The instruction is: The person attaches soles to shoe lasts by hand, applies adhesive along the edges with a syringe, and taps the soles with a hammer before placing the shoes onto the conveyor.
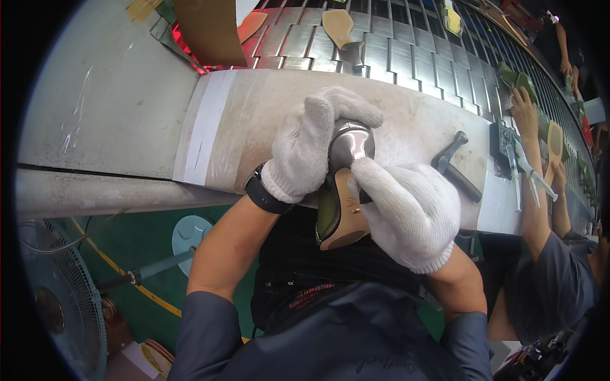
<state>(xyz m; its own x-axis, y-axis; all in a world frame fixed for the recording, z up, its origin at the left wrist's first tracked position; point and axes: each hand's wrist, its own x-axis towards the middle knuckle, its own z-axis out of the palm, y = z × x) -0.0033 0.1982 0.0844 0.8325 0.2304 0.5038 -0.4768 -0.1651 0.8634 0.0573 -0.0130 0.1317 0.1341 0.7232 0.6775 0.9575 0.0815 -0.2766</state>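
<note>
A high-heeled shoe (pixel 347 216) is held sole-up over the near edge of the worktable, with its toe toward me. It has a tan sole, a dark green upper and a shiny silver-grey heel (pixel 351 143). My left hand (pixel 298 143), in a white knit glove, wraps around the heel end from the left. Also gloved, my right hand (pixel 416 213) is closed against the right side of the shoe, its fingertips pressed where the sole meets the heel. These fingers hide part of the sole. A hammer (pixel 459 166) lies to the right of my right hand.
Beyond the worktable (pixel 254 95) runs a metal slatted conveyor (pixel 400 54) carrying a tan sole piece (pixel 337 26). At right, a co-worker's hand (pixel 525 117) is near green shoe parts, beside a holder with syringes (pixel 516 168). A fan (pixel 60 305) stands lower left.
</note>
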